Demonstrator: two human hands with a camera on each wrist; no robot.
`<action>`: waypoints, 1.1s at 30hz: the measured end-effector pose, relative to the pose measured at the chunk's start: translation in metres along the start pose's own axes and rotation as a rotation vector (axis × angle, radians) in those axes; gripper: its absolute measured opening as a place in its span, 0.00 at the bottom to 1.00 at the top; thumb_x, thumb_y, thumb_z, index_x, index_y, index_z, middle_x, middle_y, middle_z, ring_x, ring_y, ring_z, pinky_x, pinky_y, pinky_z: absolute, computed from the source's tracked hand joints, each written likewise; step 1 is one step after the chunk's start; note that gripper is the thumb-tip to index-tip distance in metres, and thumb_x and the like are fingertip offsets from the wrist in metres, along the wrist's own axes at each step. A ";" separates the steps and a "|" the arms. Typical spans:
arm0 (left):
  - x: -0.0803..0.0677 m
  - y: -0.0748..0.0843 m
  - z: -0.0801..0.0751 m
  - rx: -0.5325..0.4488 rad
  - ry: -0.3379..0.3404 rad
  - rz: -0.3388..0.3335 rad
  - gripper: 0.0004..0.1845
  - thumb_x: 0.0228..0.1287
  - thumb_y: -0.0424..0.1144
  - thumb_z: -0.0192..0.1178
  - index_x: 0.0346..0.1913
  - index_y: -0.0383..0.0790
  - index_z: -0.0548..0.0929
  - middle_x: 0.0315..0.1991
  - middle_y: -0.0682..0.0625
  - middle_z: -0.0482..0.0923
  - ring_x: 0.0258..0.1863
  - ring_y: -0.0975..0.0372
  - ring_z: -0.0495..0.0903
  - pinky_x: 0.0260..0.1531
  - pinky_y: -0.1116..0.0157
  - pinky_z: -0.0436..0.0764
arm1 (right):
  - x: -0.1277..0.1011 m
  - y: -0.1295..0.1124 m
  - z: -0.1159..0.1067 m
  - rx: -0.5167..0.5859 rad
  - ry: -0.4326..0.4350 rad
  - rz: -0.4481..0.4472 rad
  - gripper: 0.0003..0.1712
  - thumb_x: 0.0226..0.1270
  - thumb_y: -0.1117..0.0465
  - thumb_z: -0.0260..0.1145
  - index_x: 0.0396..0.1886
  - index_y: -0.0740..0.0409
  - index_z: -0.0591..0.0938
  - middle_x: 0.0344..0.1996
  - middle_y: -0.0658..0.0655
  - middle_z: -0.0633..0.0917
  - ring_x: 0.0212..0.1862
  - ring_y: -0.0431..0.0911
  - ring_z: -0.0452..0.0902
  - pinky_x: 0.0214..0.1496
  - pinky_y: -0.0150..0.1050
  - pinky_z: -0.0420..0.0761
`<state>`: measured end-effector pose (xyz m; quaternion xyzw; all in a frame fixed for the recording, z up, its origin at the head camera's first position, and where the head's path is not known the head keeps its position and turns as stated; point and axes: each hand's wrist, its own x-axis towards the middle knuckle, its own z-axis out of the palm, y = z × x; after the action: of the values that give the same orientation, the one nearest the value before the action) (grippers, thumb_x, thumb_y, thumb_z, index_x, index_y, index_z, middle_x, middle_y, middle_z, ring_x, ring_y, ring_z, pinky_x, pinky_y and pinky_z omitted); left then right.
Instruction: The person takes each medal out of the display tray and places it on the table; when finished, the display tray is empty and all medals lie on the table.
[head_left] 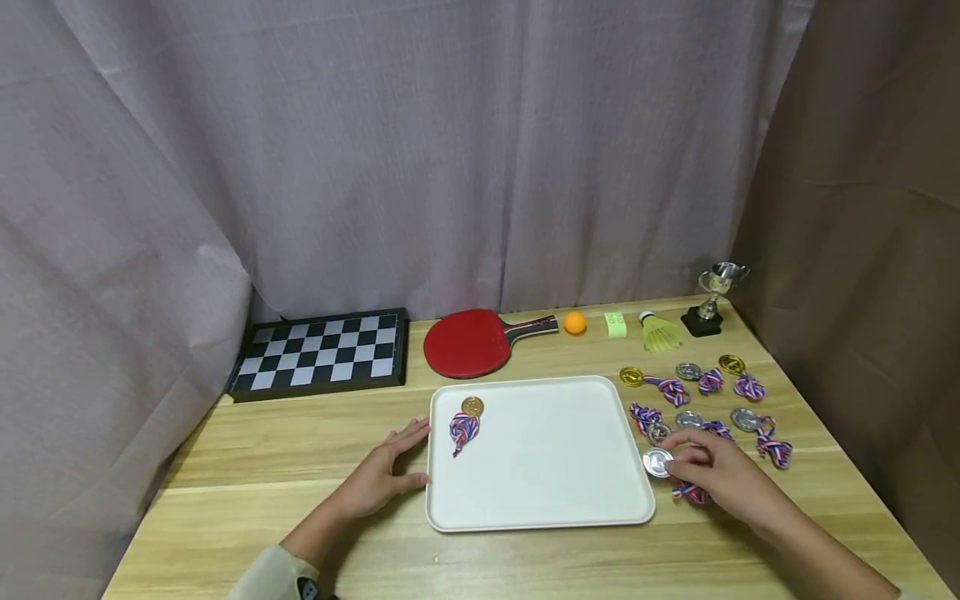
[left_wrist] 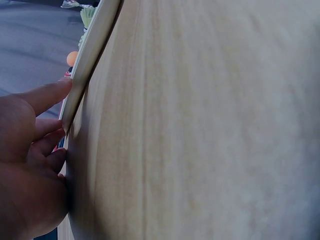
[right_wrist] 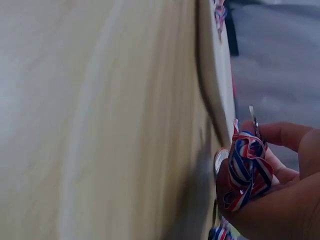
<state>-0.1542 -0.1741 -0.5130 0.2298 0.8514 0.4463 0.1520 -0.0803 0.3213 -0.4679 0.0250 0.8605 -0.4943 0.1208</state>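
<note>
My right hand (head_left: 716, 475) pinches a silver medal (head_left: 657, 462) between thumb and fingers, just off the right rim of the white tray (head_left: 540, 527). Its red, white and blue ribbon (right_wrist: 248, 162) hangs bunched beneath the fingers. At the opposite side, my left hand (head_left: 381, 473) rests against the tray's left edge, fingers and thumb touching the rim; the left wrist view shows the fingertips (left_wrist: 62, 89) at that edge. One bronze-gold medal (head_left: 472, 406) with a bundled ribbon (head_left: 464, 429) lies inside the tray, at its upper left.
Several gold and silver medals with ribbons, one a gold medal (head_left: 732, 364), lie right of the tray. Along the back stand or lie a chessboard (head_left: 318, 353), red table tennis bat (head_left: 467, 343), orange ball (head_left: 574, 322), yellow-green block (head_left: 615, 324), shuttlecock (head_left: 660, 332) and small trophy (head_left: 712, 300).
</note>
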 end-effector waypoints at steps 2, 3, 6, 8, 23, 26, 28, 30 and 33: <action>0.000 -0.001 0.000 0.002 0.001 0.000 0.42 0.66 0.39 0.71 0.79 0.38 0.64 0.81 0.48 0.57 0.83 0.49 0.46 0.81 0.44 0.37 | -0.003 0.006 -0.004 -0.037 0.028 0.009 0.20 0.71 0.64 0.69 0.57 0.70 0.78 0.38 0.56 0.88 0.36 0.40 0.82 0.37 0.31 0.80; 0.001 -0.001 0.000 0.002 0.003 0.001 0.42 0.66 0.39 0.71 0.79 0.38 0.64 0.81 0.48 0.57 0.83 0.49 0.46 0.81 0.44 0.37 | -0.003 0.008 -0.005 -0.047 0.038 0.014 0.19 0.70 0.65 0.69 0.56 0.70 0.78 0.37 0.56 0.87 0.36 0.39 0.81 0.37 0.31 0.80; 0.001 -0.002 0.000 0.004 0.005 0.003 0.42 0.66 0.39 0.71 0.79 0.38 0.64 0.81 0.48 0.58 0.83 0.49 0.46 0.81 0.43 0.37 | -0.003 0.014 -0.006 -0.089 0.060 0.010 0.16 0.69 0.66 0.69 0.51 0.70 0.79 0.37 0.56 0.85 0.35 0.38 0.81 0.36 0.31 0.81; 0.002 -0.002 0.000 0.005 0.005 0.004 0.42 0.66 0.39 0.71 0.79 0.38 0.64 0.81 0.48 0.58 0.83 0.48 0.46 0.81 0.43 0.38 | -0.002 0.016 -0.005 -0.130 0.075 0.006 0.14 0.68 0.66 0.70 0.48 0.68 0.80 0.35 0.55 0.84 0.34 0.39 0.80 0.35 0.32 0.81; 0.001 -0.001 0.001 -0.002 0.002 -0.003 0.41 0.66 0.39 0.71 0.79 0.38 0.64 0.81 0.48 0.58 0.83 0.48 0.46 0.81 0.44 0.36 | 0.000 0.023 0.005 -0.369 0.235 -0.092 0.09 0.64 0.64 0.74 0.43 0.58 0.87 0.32 0.49 0.84 0.32 0.36 0.75 0.33 0.31 0.77; 0.001 -0.001 0.001 -0.006 0.001 -0.004 0.42 0.66 0.39 0.71 0.79 0.38 0.64 0.81 0.48 0.58 0.83 0.49 0.46 0.81 0.44 0.36 | -0.001 0.023 0.007 -0.372 0.255 -0.109 0.08 0.64 0.64 0.74 0.43 0.57 0.87 0.32 0.49 0.84 0.32 0.34 0.74 0.32 0.31 0.76; 0.001 -0.001 0.001 -0.007 0.001 -0.004 0.42 0.66 0.39 0.71 0.79 0.38 0.64 0.81 0.48 0.58 0.83 0.49 0.46 0.81 0.44 0.37 | -0.001 0.023 0.008 -0.370 0.256 -0.112 0.08 0.64 0.64 0.74 0.43 0.57 0.87 0.32 0.49 0.85 0.32 0.34 0.74 0.32 0.31 0.75; 0.001 -0.001 0.001 -0.003 0.003 -0.004 0.42 0.66 0.39 0.71 0.79 0.38 0.64 0.81 0.48 0.58 0.83 0.49 0.46 0.81 0.44 0.37 | -0.001 0.022 0.008 -0.367 0.253 -0.108 0.08 0.65 0.63 0.74 0.43 0.57 0.87 0.33 0.49 0.86 0.32 0.34 0.74 0.32 0.31 0.75; 0.001 -0.002 0.001 0.004 0.005 -0.008 0.41 0.66 0.40 0.71 0.79 0.39 0.64 0.81 0.49 0.58 0.83 0.49 0.46 0.81 0.44 0.37 | -0.001 0.022 0.007 -0.363 0.242 -0.091 0.09 0.66 0.62 0.74 0.45 0.57 0.88 0.33 0.49 0.86 0.32 0.35 0.75 0.32 0.31 0.75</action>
<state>-0.1550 -0.1743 -0.5149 0.2256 0.8537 0.4444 0.1512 -0.0747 0.3262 -0.4896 0.0232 0.9437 -0.3299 -0.0033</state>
